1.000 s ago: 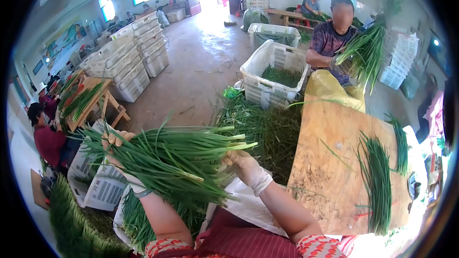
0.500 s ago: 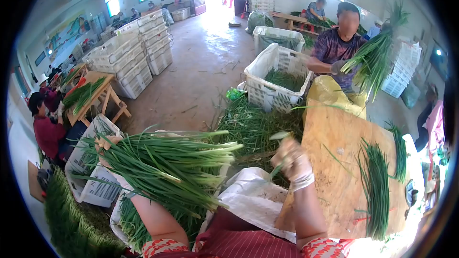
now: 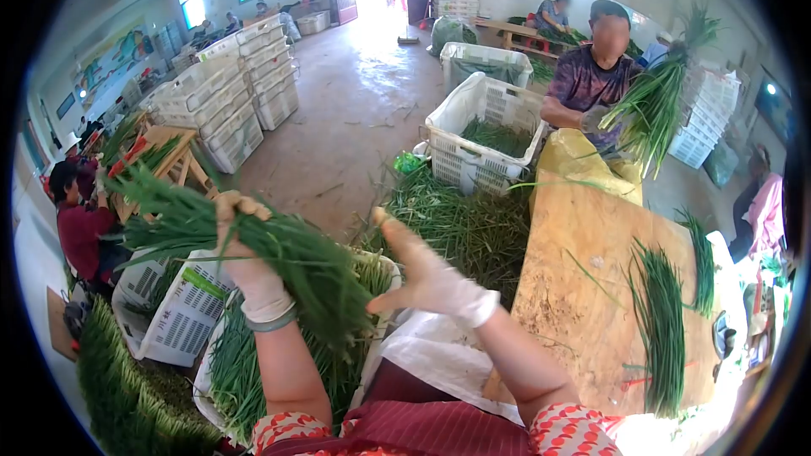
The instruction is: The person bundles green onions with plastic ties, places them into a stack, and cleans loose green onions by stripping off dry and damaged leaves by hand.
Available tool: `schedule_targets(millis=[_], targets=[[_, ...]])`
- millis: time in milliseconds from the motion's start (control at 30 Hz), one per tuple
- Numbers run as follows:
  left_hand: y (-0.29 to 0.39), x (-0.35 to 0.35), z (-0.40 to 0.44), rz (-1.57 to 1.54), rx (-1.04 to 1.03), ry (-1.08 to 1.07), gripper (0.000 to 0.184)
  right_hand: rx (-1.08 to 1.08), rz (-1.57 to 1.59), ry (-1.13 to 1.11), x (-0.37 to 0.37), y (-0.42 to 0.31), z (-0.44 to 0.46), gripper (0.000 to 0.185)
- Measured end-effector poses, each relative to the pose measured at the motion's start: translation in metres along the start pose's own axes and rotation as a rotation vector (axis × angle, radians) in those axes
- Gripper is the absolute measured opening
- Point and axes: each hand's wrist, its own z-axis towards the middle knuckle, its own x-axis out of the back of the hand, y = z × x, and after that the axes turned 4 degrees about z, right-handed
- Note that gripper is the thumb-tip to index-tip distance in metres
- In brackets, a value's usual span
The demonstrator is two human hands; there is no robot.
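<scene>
My gloved left hand (image 3: 245,249) is closed around a big bunch of garlic chives (image 3: 317,274), raised above a white crate (image 3: 390,291) filled with more chives. One end of the bunch fans out to the left, the other points toward my right hand (image 3: 431,279). That hand, also gloved, has its thumb and fingers spread wide with nothing in them, just right of the bunch. On the wooden board (image 3: 574,287) to my right lie a long bundle of chives (image 3: 663,338) and a smaller bundle (image 3: 699,262). White sacking (image 3: 435,363) covers my lap.
Loose green trimmings (image 3: 473,228) are heaped on the floor ahead, beside a white basket (image 3: 477,148). Across the board a co-worker (image 3: 596,76) holds a bunch of chives. Stacked crates (image 3: 224,93) stand left; upright chives (image 3: 127,380) fill the lower left.
The bunch in my left hand has swung round, its pale stem ends no longer facing right. My right hand has moved left toward it and its fingers have spread open.
</scene>
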Motion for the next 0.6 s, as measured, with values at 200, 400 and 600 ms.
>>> schedule_targets(millis=[200, 400, 600], targets=[[-0.025, -0.032, -0.030, 0.373, -0.084, -0.095, 0.018, -0.022, -0.100, 0.115, -0.059, -0.008, 0.043, 0.122], [-0.071, 0.026, -0.057, 0.771, 0.022, -0.267, 0.021, -0.046, 0.064, 0.199, -0.114, 0.070, 0.036, 0.097], [-0.049, 0.027, -0.090, 0.586, 0.451, -0.186, 0.045, 0.076, 0.386, 0.356, -0.155, 0.110, 0.035, 0.055]])
